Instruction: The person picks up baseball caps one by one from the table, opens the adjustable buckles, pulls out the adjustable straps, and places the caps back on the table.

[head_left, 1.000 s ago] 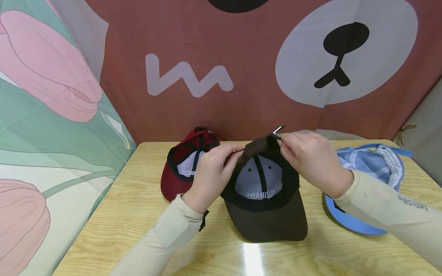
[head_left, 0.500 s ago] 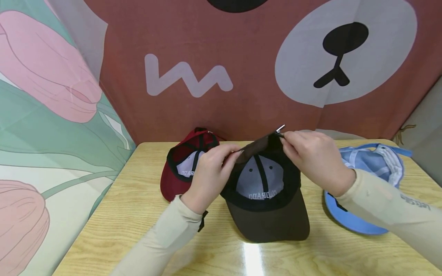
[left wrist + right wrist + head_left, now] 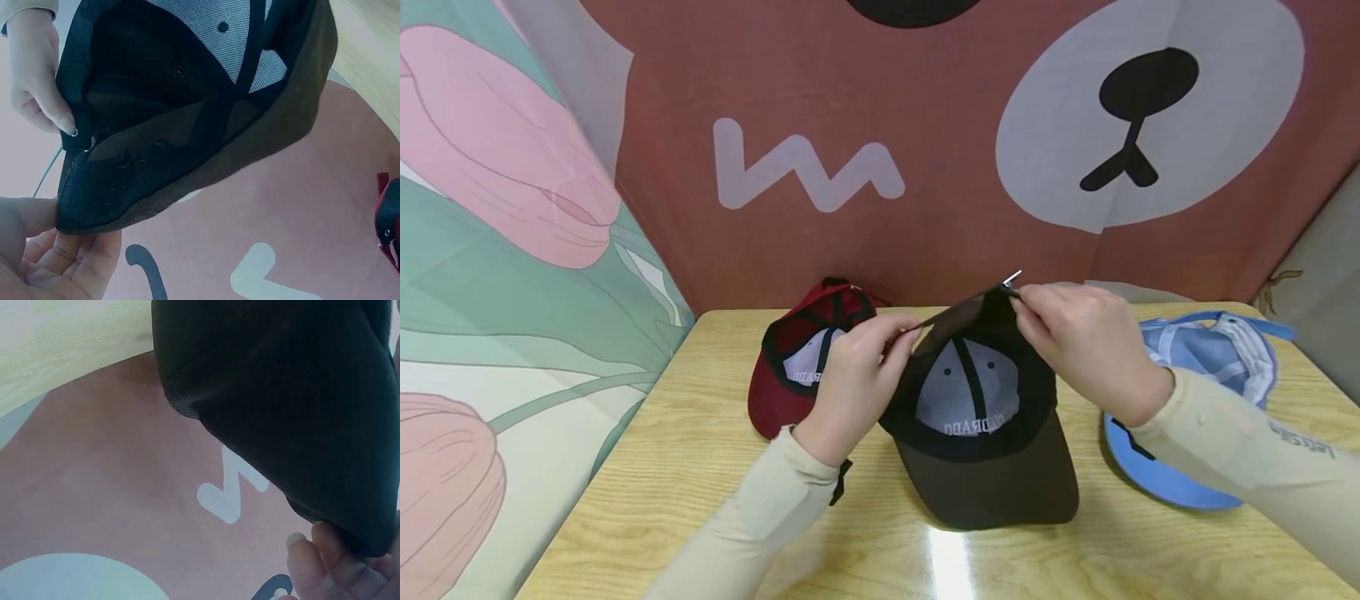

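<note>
A dark brown baseball cap (image 3: 992, 483) is tilted with its inside toward me and its brim low, over the table. My left hand (image 3: 853, 387) pinches the left end of its back edge between thumb and fingers. On the other side, my right hand (image 3: 1086, 346) pinches the same edge by a small metal buckle (image 3: 1012, 278). The back strap (image 3: 966, 312) stretches between the two hands. In the left wrist view, the cap's dark lining (image 3: 137, 75) shows. The right wrist view has the cap's outside (image 3: 287, 400), with the fingers (image 3: 350, 569) curled at its lower edge.
A red cap (image 3: 771, 383) lies behind my left hand, partly covered by it. To the right, a light blue cap (image 3: 1180, 479) lies partly under my right forearm. The wooden table (image 3: 647, 467) ends at a printed brown cloth backdrop (image 3: 940, 233).
My right hand has shifted slightly to the right, and the strap looks straighter between the hands. The brown cap's brim has moved slightly right. My left hand has barely moved.
</note>
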`<action>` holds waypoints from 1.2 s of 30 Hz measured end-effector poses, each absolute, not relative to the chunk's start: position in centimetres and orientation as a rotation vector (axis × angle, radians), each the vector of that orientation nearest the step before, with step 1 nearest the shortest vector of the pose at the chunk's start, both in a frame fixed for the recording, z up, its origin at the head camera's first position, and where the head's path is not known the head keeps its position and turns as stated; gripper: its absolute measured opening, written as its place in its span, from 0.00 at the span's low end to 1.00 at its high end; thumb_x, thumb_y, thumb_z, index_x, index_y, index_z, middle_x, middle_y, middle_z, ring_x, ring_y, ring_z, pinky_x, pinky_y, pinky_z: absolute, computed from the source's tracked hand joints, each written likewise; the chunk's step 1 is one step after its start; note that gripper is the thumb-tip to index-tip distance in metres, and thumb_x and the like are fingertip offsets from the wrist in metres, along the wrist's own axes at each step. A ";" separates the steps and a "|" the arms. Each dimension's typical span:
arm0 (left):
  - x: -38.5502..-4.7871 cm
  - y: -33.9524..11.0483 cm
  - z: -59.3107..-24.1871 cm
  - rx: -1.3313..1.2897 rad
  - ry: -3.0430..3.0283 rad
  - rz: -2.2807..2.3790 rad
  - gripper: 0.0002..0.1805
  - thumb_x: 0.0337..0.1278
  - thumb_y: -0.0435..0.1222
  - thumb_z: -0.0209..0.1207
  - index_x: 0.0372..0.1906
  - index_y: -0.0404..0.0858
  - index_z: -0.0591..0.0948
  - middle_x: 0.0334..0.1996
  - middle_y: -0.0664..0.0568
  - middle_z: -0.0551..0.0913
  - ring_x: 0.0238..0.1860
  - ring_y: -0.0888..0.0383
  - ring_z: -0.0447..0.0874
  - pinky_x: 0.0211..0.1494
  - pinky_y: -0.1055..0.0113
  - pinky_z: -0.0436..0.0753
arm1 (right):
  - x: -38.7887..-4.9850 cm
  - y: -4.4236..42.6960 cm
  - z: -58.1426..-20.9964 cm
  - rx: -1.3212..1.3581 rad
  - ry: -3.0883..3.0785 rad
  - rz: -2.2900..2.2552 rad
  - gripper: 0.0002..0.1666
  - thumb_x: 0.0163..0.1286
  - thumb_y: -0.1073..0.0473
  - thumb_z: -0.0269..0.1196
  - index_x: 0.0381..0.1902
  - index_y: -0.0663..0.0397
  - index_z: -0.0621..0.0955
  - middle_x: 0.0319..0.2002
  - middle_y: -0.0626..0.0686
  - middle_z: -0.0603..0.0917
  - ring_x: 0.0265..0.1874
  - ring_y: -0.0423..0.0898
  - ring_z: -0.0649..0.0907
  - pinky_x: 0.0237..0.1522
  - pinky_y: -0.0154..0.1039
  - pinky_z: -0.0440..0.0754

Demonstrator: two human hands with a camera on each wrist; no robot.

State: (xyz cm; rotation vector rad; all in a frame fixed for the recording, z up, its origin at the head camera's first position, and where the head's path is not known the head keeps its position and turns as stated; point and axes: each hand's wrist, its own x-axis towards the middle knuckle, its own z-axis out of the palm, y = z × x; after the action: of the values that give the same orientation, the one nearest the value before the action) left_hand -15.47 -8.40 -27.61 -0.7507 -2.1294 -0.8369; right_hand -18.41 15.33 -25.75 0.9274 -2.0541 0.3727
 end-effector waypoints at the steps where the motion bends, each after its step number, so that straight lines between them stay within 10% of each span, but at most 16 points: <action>1: -15.5 -8.4 -27.6 -0.747 -2.131 -0.840 0.04 0.57 0.26 0.64 0.37 0.31 0.84 0.34 0.46 0.86 0.34 0.53 0.83 0.40 0.61 0.82 | -18.4 15.3 -25.7 0.923 -2.058 0.371 0.07 0.57 0.72 0.65 0.24 0.61 0.76 0.14 0.53 0.73 0.13 0.46 0.71 0.16 0.41 0.67; 36: -15.5 -8.9 -29.3 -1.149 -1.911 -0.490 0.13 0.46 0.33 0.73 0.40 0.38 0.86 0.34 0.50 0.82 0.34 0.57 0.80 0.40 0.73 0.80 | -17.7 14.5 -24.2 0.838 -2.215 0.929 0.04 0.68 0.70 0.60 0.37 0.61 0.83 0.18 0.46 0.71 0.13 0.38 0.64 0.21 0.30 0.63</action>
State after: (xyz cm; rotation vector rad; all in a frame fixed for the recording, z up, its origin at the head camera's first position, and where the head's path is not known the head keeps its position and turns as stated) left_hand -15.48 -8.90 -29.35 -1.1493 -1.9114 -0.4902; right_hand -17.67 14.48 -24.22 0.8383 -2.2153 0.9291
